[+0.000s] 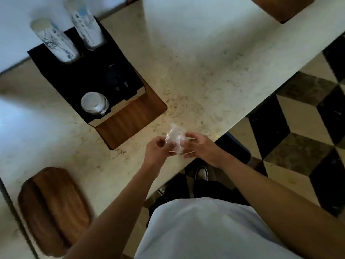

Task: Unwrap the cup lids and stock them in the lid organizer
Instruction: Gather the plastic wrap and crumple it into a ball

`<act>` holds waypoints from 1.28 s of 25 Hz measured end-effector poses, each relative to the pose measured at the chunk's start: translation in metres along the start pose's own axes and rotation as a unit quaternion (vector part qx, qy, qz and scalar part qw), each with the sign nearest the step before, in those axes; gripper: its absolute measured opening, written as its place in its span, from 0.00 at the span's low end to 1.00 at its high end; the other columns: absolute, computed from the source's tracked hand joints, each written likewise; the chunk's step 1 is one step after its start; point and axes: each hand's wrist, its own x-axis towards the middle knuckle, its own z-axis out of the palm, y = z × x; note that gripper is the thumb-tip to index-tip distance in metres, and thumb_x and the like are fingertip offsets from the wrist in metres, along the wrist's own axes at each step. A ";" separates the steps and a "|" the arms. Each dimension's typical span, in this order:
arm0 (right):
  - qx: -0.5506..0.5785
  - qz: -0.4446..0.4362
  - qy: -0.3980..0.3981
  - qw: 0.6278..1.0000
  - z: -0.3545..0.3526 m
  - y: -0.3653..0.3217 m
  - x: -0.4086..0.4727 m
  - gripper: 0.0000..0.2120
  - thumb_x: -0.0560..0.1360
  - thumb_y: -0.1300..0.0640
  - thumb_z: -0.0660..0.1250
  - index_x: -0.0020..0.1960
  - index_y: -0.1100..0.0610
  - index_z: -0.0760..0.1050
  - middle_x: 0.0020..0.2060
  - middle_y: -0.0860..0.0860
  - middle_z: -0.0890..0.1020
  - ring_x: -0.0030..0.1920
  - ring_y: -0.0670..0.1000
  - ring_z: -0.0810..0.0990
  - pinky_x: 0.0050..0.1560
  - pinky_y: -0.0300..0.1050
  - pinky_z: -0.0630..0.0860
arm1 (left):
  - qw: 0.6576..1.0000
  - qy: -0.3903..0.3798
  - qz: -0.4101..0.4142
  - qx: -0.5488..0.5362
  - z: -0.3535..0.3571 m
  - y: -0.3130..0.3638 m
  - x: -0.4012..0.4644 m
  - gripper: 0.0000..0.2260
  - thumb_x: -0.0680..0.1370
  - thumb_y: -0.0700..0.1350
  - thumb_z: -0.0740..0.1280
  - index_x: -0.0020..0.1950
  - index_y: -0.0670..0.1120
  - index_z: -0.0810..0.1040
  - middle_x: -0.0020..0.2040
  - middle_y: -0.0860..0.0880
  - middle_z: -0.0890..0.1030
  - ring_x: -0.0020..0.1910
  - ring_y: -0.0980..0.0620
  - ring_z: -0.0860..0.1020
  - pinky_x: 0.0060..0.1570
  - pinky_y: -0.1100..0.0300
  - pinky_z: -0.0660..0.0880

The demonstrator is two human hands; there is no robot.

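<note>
A crumpled piece of clear plastic wrap (174,139) is held between both hands just above the counter's front edge. My left hand (158,150) pinches its left side and my right hand (200,146) grips its right side. Whether lids are inside the wrap I cannot tell. The lid organizer (128,116), black inside with a wooden front, stands on the counter to the upper left of my hands. A stack of white lids (94,103) sits in its front left slot, and dark lids (116,79) fill the slot behind.
Two stacks of patterned paper cups (54,40) stand in the organizer's back slots. A wooden tray (54,210) lies at the counter's lower left, and another wooden object (281,8) at the top right. The speckled counter (205,68) ends diagonally at a checkered floor (298,128).
</note>
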 end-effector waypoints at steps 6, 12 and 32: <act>0.037 -0.058 0.029 0.997 -0.051 0.011 -0.027 0.13 0.73 0.52 0.77 0.55 0.55 0.82 0.48 0.55 0.87 0.52 0.56 0.85 0.58 0.56 0.82 | 0.999 -0.037 -0.001 0.027 0.065 0.001 0.001 0.05 0.76 0.36 0.73 0.50 0.36 0.81 0.49 0.34 0.84 0.48 0.36 0.85 0.51 0.43 0.84; 0.079 -0.068 0.093 0.990 -0.125 0.032 -0.063 0.15 0.71 0.48 0.77 0.56 0.52 0.82 0.48 0.50 0.88 0.49 0.50 0.87 0.47 0.42 0.83 | 0.995 -0.079 -0.042 0.043 0.149 -0.001 -0.005 0.07 0.79 0.42 0.72 0.52 0.39 0.84 0.47 0.40 0.88 0.46 0.43 0.87 0.44 0.54 0.83; 0.355 0.108 0.359 0.856 -0.280 0.245 0.000 0.11 0.75 0.55 0.75 0.53 0.55 0.76 0.43 0.53 0.85 0.36 0.49 0.84 0.36 0.43 0.79 | 0.939 -0.088 -0.203 0.264 0.331 -0.179 0.139 0.08 0.76 0.40 0.74 0.53 0.46 0.79 0.48 0.45 0.86 0.41 0.54 0.86 0.45 0.56 0.84</act>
